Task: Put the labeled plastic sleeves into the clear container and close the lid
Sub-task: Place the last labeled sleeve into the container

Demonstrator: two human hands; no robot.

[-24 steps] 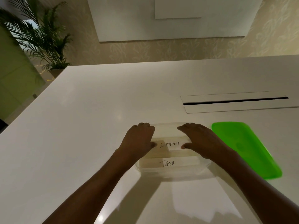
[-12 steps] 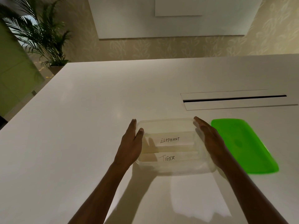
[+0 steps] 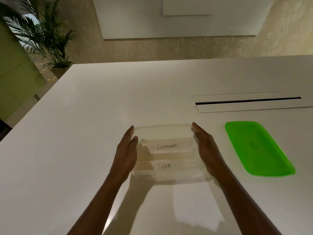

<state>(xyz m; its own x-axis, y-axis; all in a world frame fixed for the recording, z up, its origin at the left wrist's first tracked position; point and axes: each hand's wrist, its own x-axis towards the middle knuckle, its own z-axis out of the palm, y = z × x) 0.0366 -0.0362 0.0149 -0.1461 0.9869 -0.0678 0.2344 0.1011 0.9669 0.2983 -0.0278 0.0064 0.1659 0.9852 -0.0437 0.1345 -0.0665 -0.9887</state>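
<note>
Hands off sleeves; left hand, right hand flat-fingered flank container (lid apart).

white table, potted palm, patterned wall.

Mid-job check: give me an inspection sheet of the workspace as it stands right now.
Surface: white table, with a slotted cable hatch.
Job's things: clear container open, holding the ELEPHANT sleeve and TIGER sleeve; green lid lies flat to its right, apart.
Clutter: nothing seen.
Hands: left hand and right hand flat against the container's sides.
Cables: nothing seen.
Surroundings: potted palm, patterned wall.
</note>
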